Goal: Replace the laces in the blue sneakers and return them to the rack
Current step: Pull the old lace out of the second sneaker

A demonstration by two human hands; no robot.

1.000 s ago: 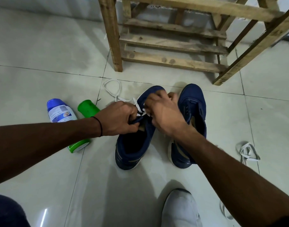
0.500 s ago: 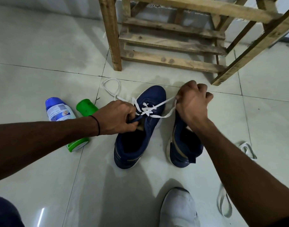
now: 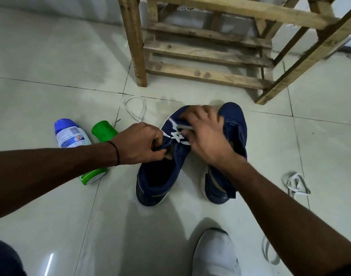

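- The blue sneaker (image 3: 156, 176) I am working on stands on the tiled floor (image 3: 51, 66), toe towards the wooden rack (image 3: 208, 54), just in front of it.
- A white lace (image 3: 177, 135) crosses its lower eyelets; one loose end loops away over the floor past the toe.
- My left hand (image 3: 139, 144) is closed tight, thumb and curled fingers pinching the edge of the sneaker's upper beside the eyelets.
- My right hand (image 3: 204, 134) lies over the lacing with its fingers bent down onto the lace. It is blurred, so I cannot tell whether it pinches the lace or only touches it.
- The other blue sneaker (image 3: 234, 124) stands just beside the first, on my right, partly under my right wrist, and shows no lace.
- On my left, a blue-capped bottle (image 3: 71, 134) and a green bottle (image 3: 104, 131) lie side by side under my left forearm.
- On my right, well apart from the sneakers, flat pale laces (image 3: 296, 184) lie bunched on the floor.
- Nearest me is the toe of a white shoe (image 3: 216, 253).
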